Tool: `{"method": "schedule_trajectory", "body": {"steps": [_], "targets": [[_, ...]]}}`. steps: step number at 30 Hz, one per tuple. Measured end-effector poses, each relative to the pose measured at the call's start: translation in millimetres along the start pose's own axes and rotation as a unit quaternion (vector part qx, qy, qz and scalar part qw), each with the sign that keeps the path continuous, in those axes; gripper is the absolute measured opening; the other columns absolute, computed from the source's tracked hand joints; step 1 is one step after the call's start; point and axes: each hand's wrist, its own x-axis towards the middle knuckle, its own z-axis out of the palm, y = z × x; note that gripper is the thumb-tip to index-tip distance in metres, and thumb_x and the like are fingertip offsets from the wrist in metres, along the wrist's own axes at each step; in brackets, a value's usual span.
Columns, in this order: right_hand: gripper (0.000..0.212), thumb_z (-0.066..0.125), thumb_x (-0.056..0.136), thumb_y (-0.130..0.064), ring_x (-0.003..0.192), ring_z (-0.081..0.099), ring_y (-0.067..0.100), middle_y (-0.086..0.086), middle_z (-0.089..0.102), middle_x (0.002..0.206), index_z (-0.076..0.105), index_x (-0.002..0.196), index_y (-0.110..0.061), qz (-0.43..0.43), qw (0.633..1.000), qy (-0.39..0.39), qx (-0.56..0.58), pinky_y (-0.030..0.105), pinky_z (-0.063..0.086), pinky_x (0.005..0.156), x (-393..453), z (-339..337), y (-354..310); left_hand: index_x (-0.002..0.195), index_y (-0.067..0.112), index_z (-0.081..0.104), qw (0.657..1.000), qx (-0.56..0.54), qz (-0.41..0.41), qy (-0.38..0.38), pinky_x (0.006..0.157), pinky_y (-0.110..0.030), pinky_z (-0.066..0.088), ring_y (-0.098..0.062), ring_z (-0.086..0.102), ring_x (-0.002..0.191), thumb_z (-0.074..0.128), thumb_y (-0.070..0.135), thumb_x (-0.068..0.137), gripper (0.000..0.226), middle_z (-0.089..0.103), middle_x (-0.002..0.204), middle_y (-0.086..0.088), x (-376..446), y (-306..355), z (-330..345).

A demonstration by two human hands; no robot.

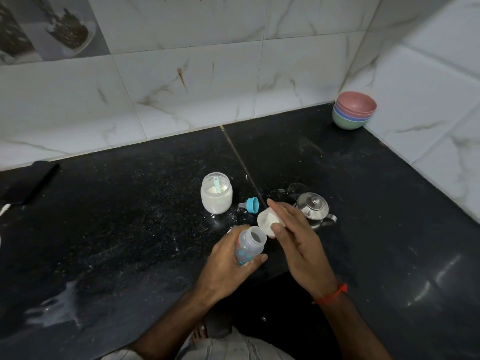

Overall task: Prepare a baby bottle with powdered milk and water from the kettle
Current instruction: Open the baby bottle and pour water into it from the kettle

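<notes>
My left hand grips a clear baby bottle with printed figures, tilted with its open mouth toward the upper right. My right hand holds a white lid carrying white powder, tipped just above and right of the bottle's mouth. An open jar of milk powder with a blue scoop inside stands on the black counter behind the bottle. The blue teat ring with its nipple lies on its side between jar and lid. A small steel kettle with a glass lid stands behind my right hand, partly hidden.
Stacked coloured bowls sit in the far right corner by the tiled walls. A dark flat object lies at the left edge. White powder is spilled on the counter near the jar and smeared at the lower left.
</notes>
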Motion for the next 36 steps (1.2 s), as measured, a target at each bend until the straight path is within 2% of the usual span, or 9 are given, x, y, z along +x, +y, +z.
{"method": "schedule_trajectory", "body": {"steps": [4,8,12,15,18,25,30,36], "targets": [[0.044,0.059,0.101,-0.01,0.141,0.045,0.007,0.002,0.047,0.151,0.056,0.143,-0.023,-0.085,0.994,0.003,-0.071,0.02,0.039,0.113,1.1,-3.6,-10.3,0.129,0.032,0.058,0.999,-0.05,0.009,-0.004,0.096,-0.035,0.058,-0.011,0.066,0.116,0.085,0.047,0.079,0.059,0.068,0.124,0.013,3.5,12.4,6.8],[0.048,0.063,0.098,-0.005,0.146,0.041,0.01,0.001,0.045,0.156,0.054,0.145,-0.014,-0.103,0.991,-0.004,-0.088,0.025,0.038,0.116,2.0,-9.4,-20.7,0.126,0.037,0.057,0.997,-0.08,0.005,0.005,0.092,-0.042,0.059,-0.016,0.067,0.112,0.084,0.051,0.077,0.058,0.069,0.12,0.011,8.0,19.7,12.9],[0.051,0.062,0.097,0.006,0.147,0.042,0.016,0.005,0.043,0.158,0.053,0.145,-0.007,-0.14,0.982,-0.018,-0.128,0.034,0.042,0.116,4.1,-15.4,-24.8,0.127,0.023,0.058,0.994,-0.106,0.001,0.001,0.087,-0.041,0.06,-0.016,0.068,0.105,0.083,0.048,0.077,0.061,0.07,0.115,0.008,11.4,23.8,19.0],[0.051,0.058,0.096,0.011,0.146,0.042,0.018,0.01,0.042,0.158,0.053,0.144,-0.004,-0.17,0.975,-0.017,-0.143,0.026,0.044,0.112,5.0,-18.0,-29.4,0.129,0.019,0.057,0.992,-0.124,-0.004,-0.003,0.089,-0.034,0.06,-0.011,0.068,0.108,0.082,0.049,0.076,0.066,0.069,0.119,0.01,12.8,27.7,22.6],[0.053,0.056,0.092,0.021,0.145,0.043,0.021,0.018,0.043,0.155,0.054,0.141,0.001,-0.188,0.971,-0.014,-0.145,0.012,0.042,0.107,4.6,-19.8,-32.2,0.132,0.018,0.057,0.992,-0.126,-0.002,-0.004,0.092,-0.036,0.06,-0.01,0.068,0.111,0.083,0.046,0.077,0.066,0.069,0.12,0.012,13.9,28.0,25.1],[0.06,0.059,0.085,0.029,0.144,0.045,0.022,0.02,0.046,0.152,0.056,0.138,0.001,-0.206,0.964,-0.01,-0.167,0.012,0.042,0.107,4.8,-21.8,-33.8,0.132,0.019,0.057,0.992,-0.125,-0.005,-0.003,0.092,-0.04,0.059,-0.011,0.068,0.11,0.085,0.041,0.079,0.065,0.07,0.121,0.009,16.8,28.3,26.5],[0.063,0.059,0.081,0.034,0.143,0.045,0.018,0.021,0.047,0.151,0.058,0.136,0.004,-0.207,0.964,0.001,-0.165,0.012,0.042,0.107,5.0,-23.3,-34.8,0.132,0.02,0.057,0.992,-0.125,-0.008,-0.003,0.092,-0.034,0.059,-0.008,0.068,0.11,0.085,0.043,0.078,0.065,0.071,0.12,0.011,17.1,31.2,26.4],[0.065,0.057,0.08,0.037,0.144,0.045,0.016,0.02,0.048,0.151,0.059,0.135,0.003,-0.201,0.966,0.009,-0.162,0.013,0.043,0.107,3.8,-22.3,-36.9,0.132,0.018,0.056,0.991,-0.131,-0.007,-0.007,0.089,-0.024,0.058,-0.006,0.068,0.107,0.087,0.03,0.082,0.06,0.071,0.118,0.011,18.7,31.4,26.8]]}}
